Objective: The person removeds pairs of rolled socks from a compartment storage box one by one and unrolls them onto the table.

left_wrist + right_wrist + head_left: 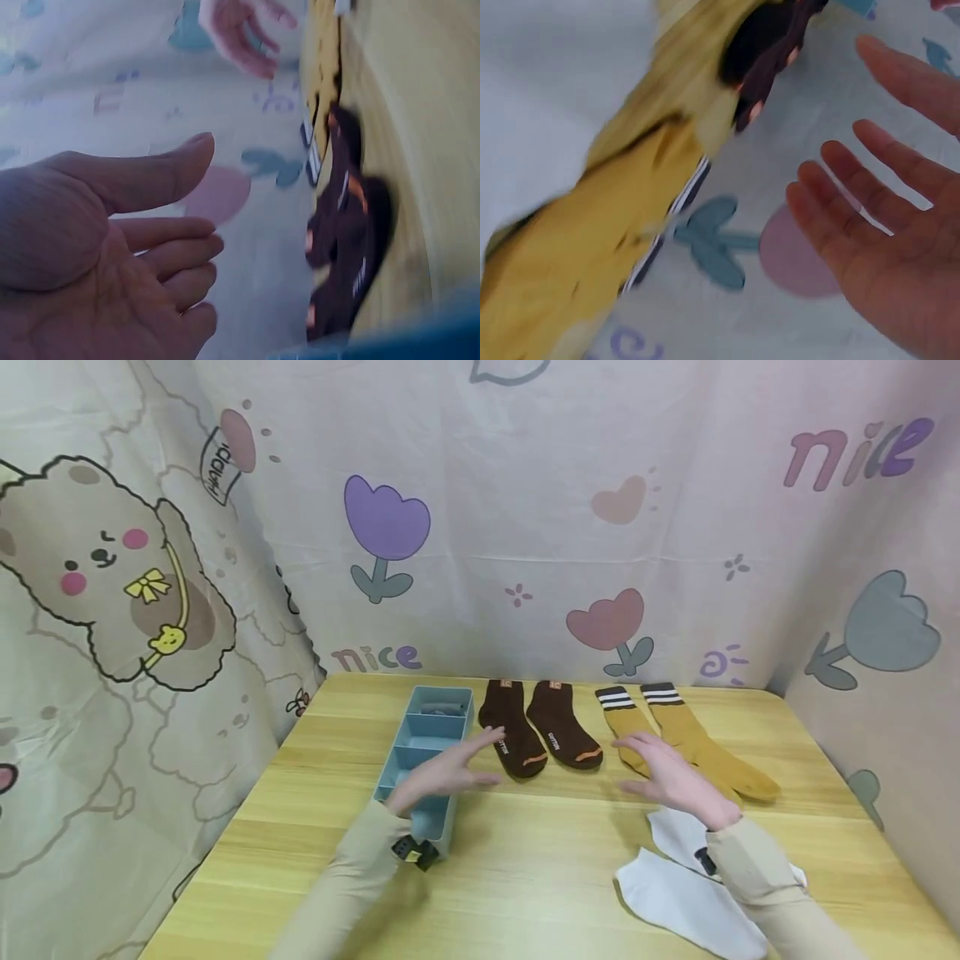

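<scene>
My left hand hovers over the right side of a blue divided box, fingers spread loosely and holding nothing. Just beyond its fingertips lie two brown socks with orange toe stripes, side by side. In the left wrist view the palm and thumb show bare. My right hand is raised, relaxed, near two mustard socks with dark and white striped cuffs, partly covering them in the head view. Two white socks lie below the right forearm, which hides part of them. The right wrist view shows that palm empty.
The blue box stands left of the brown socks, with several compartments in a row; a grey item sits in the far one. A wooden table carries everything. Patterned curtains hang behind it and along both sides.
</scene>
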A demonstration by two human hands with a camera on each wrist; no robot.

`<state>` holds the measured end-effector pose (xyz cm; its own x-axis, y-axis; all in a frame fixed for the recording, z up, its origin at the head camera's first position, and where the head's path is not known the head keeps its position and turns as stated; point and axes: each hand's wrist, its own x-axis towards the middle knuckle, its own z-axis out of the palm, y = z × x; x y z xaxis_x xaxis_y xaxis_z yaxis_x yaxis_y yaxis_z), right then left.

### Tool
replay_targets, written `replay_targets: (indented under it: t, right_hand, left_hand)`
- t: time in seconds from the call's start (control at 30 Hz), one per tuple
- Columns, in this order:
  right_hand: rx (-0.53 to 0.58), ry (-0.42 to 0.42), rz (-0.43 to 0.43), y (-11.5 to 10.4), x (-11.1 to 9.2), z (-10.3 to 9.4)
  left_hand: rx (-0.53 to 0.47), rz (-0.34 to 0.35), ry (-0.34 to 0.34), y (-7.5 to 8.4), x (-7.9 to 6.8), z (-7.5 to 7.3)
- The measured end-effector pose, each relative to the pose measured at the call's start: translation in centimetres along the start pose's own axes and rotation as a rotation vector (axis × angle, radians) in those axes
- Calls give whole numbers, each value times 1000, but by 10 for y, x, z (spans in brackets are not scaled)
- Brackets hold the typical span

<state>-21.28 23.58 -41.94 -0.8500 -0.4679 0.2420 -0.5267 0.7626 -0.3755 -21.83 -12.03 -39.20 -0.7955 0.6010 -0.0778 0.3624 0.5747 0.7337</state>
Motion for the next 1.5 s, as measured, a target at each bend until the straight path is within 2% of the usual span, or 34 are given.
replay_targets:
  t: [0.17,0.33,0.5,0.63,0.83,0.9,1.0,1.13,1.33,1.5]
  right_hand:
    - [138,-48,-54,-7,28,15]
    - [298,-78,-79,-17,62,30]
    - [434,-96,-96,-29,92,44]
    - [558,-152,-68,-35,110,52]
    - [714,-214,-50,-37,129,62]
    - [731,-227,-54,-38,134,64]
    - [749,-236,-63,-41,140,66]
    - [727,-239,-82,-46,148,69]
    - [692,-267,-85,-54,157,72]
    - [675,-310,-106,-61,167,71]
  left_hand:
    - [43,-33,8,-21,-17,-21]
    - [31,-104,118,-42,-28,-40]
    - [-53,-203,223,-65,-30,-53]
    - [-109,-288,284,-86,-33,-57]
    - [-308,-284,299,-109,-37,-61]
    - [-338,-296,305,-112,-38,-61]
    - [-285,-318,322,-114,-37,-61]
    - [-240,-302,312,-114,-39,-64]
    - [-329,-328,243,-117,-50,-71]
    - [-380,-336,192,-114,-60,-69]
